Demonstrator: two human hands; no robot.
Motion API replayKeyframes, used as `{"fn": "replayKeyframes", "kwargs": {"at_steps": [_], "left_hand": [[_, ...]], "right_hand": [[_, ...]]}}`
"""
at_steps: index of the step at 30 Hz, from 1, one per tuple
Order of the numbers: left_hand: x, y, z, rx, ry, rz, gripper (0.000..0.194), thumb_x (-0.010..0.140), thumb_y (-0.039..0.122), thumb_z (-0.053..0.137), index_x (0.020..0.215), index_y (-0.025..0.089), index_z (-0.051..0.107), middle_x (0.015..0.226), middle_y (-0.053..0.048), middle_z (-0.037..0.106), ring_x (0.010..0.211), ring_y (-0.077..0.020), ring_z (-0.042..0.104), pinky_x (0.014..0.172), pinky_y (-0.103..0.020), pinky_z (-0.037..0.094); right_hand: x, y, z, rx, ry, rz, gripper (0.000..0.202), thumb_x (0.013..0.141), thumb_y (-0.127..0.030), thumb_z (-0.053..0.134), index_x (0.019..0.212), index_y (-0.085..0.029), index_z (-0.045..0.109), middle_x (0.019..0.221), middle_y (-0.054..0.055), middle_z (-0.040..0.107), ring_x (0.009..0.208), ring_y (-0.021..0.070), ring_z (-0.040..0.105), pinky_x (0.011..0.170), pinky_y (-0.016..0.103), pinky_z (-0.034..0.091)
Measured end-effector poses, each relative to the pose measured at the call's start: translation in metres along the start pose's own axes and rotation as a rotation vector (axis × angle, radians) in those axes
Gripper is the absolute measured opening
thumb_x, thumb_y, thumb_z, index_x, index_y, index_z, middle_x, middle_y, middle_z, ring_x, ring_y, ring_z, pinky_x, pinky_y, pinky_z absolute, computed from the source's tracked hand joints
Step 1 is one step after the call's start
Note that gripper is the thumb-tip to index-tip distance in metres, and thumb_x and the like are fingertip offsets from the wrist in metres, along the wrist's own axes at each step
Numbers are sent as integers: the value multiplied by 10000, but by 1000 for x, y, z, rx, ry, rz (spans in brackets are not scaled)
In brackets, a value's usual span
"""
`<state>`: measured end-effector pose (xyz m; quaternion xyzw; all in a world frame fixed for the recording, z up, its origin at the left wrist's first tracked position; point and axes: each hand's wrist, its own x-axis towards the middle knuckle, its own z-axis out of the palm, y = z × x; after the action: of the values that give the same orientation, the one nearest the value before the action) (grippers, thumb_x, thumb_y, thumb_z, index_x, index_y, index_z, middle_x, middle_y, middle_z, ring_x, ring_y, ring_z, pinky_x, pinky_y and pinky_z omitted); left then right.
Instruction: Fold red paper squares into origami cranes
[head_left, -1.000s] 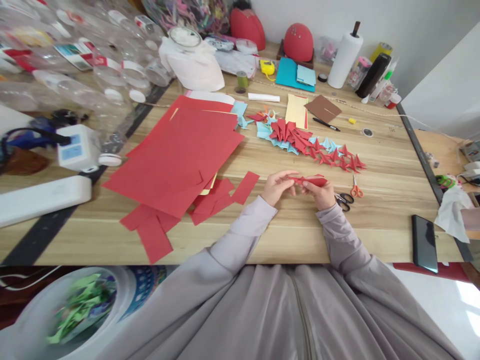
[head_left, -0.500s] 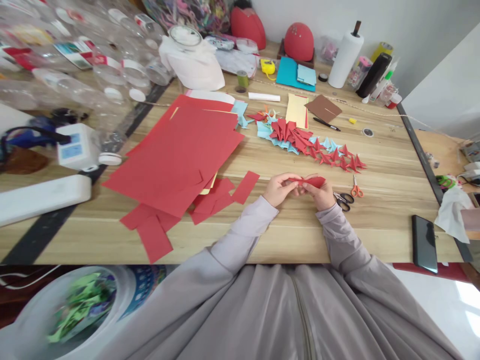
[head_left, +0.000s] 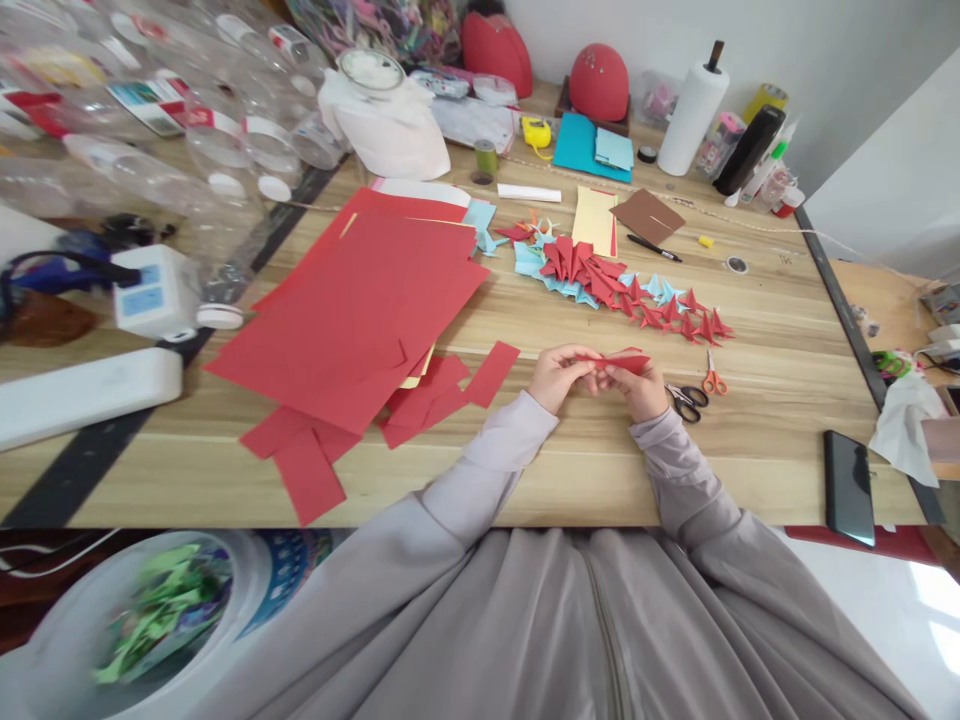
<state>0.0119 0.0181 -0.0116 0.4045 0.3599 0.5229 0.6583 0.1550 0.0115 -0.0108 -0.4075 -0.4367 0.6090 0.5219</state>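
Observation:
Between my two hands is a folded piece of red paper (head_left: 628, 362), held above the front part of the wooden table. My left hand (head_left: 556, 376) pinches its left end with thumb and fingers. Thumb and fingers of my right hand (head_left: 642, 388) are closed on the right part, where two layers stand slightly apart. Beyond my hands lies a row of folded red paper pieces (head_left: 577, 265) with light blue folded pieces (head_left: 551, 275) beside them. Black-handled scissors (head_left: 686, 400) and small orange-handled scissors (head_left: 714, 376) rest to the right of my right hand.
Large red sheets (head_left: 352, 310) and cut red strips (head_left: 309, 475) cover the table's left part. Plastic bottles (head_left: 150, 180) crowd the far left. A phone (head_left: 849, 487) lies at the right front edge. A bin (head_left: 247, 590) with green scraps stands below the table.
The right part of the red paper now shows a narrower face, with its layers slightly apart. Both hands keep their grip and have barely moved.

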Motion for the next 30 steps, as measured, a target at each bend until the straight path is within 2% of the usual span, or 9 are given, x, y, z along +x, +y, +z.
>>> {"fn": "replayKeyframes", "kwargs": {"at_steps": [4, 14, 19, 22, 25, 30], "left_hand": [[0, 0, 0, 1, -1, -32, 132, 616, 219, 651, 716, 132, 648, 461, 19, 602, 384, -125, 565, 416, -227, 429], [-1, 1, 0, -77, -6, -19, 116, 578, 173, 679, 674, 111, 661, 552, -9, 643, 386, -140, 574, 405, -265, 474], [-3, 6, 2, -147, -25, -64, 294, 594, 244, 690, 856, 124, 627, 593, 3, 651, 423, -130, 587, 447, -260, 485], [-3, 7, 4, -204, -27, -111, 296, 623, 365, 691, 758, 124, 585, 575, -1, 630, 409, -128, 571, 418, -263, 479], [-2, 3, 6, -159, -48, -154, 387, 642, 486, 692, 654, 120, 565, 527, -3, 596, 375, -112, 537, 371, -242, 448], [-3, 0, 7, -77, -30, -152, 391, 587, 471, 758, 639, 121, 592, 502, 8, 594, 357, -85, 504, 350, -212, 411]], "right_hand": [[1, 2, -1, -24, 10, 3, 228, 629, -305, 747, 803, -177, 677, 645, 4, 695, 515, 129, 608, 508, 265, 503], [0, 1, -1, -7, 36, -118, 94, 607, -215, 755, 678, -214, 693, 645, -12, 675, 501, 129, 604, 468, 268, 481], [0, -1, -2, -73, 103, -136, 102, 598, -246, 761, 676, -226, 699, 645, -9, 669, 525, 145, 609, 497, 296, 497], [-1, -3, -2, -90, 117, -160, 97, 603, -260, 760, 680, -234, 706, 645, -5, 673, 537, 150, 613, 501, 298, 499], [-3, -5, -1, -123, 82, -174, 100, 603, -274, 768, 675, -234, 712, 624, -3, 673, 519, 149, 607, 501, 301, 497], [-6, -6, 0, -216, 46, -171, 126, 616, -311, 761, 694, -221, 719, 651, 3, 686, 523, 143, 607, 518, 304, 508]]}}
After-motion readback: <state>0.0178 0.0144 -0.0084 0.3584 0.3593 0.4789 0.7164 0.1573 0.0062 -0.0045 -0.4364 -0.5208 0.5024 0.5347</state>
